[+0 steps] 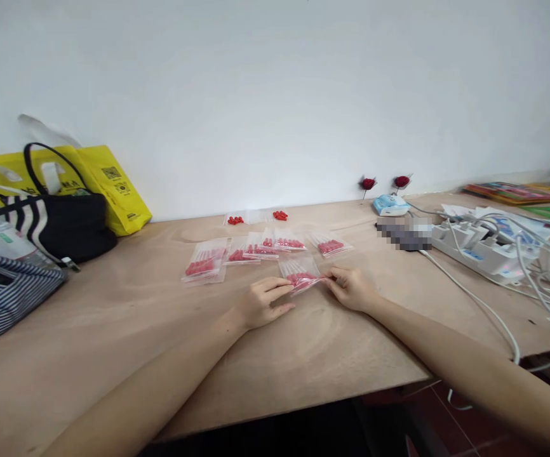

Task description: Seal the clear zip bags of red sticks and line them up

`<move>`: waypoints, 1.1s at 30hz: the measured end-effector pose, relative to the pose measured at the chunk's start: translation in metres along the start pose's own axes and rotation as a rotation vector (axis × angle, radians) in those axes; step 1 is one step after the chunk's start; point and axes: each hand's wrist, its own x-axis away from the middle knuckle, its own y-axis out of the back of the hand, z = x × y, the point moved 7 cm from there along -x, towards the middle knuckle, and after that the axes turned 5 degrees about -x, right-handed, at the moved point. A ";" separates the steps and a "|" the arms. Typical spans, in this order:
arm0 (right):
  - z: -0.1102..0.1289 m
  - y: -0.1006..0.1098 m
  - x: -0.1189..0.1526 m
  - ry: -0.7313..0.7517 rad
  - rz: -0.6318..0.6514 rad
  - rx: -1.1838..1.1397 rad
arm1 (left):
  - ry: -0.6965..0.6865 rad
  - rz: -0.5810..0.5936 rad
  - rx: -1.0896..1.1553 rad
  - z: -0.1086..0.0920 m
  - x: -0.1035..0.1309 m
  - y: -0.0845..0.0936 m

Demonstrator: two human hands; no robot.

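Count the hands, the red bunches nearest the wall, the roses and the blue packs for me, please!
Left hand and right hand: 2
Red bunches nearest the wall: 2
Roses: 2
Blue pack: 1
Total: 7

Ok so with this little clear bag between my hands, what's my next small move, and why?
I'd probably run the fingers of your left hand along the near edge of the clear bag. Your right hand already pinches its right corner, the red pieces look to be inside, and I can't tell whether that edge is sealed.
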 end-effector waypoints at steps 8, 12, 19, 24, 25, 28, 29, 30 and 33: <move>-0.002 -0.002 -0.001 -0.055 -0.002 -0.084 | -0.056 0.006 -0.057 -0.002 -0.002 -0.001; 0.004 0.000 -0.001 0.051 0.004 -0.019 | -0.040 0.009 -0.090 0.001 -0.006 0.000; 0.016 -0.002 0.006 0.366 0.018 0.463 | -0.113 -0.086 -0.268 -0.002 -0.007 0.004; 0.025 -0.007 0.007 0.534 0.026 0.660 | -0.218 -0.197 -0.351 -0.010 -0.005 0.009; 0.026 -0.008 0.008 0.557 0.029 0.680 | -0.236 -0.218 -0.360 -0.011 -0.004 0.010; 0.026 -0.008 0.008 0.596 0.044 0.706 | -0.278 -0.242 -0.372 -0.015 -0.004 0.012; 0.027 -0.008 0.008 0.596 0.045 0.706 | -0.280 -0.235 -0.375 -0.015 -0.005 0.012; 0.028 -0.007 0.008 0.592 0.040 0.701 | -0.279 -0.226 -0.375 -0.015 -0.005 0.011; 0.033 -0.005 0.005 0.544 -0.001 0.657 | -0.267 -0.226 -0.356 -0.014 -0.006 0.012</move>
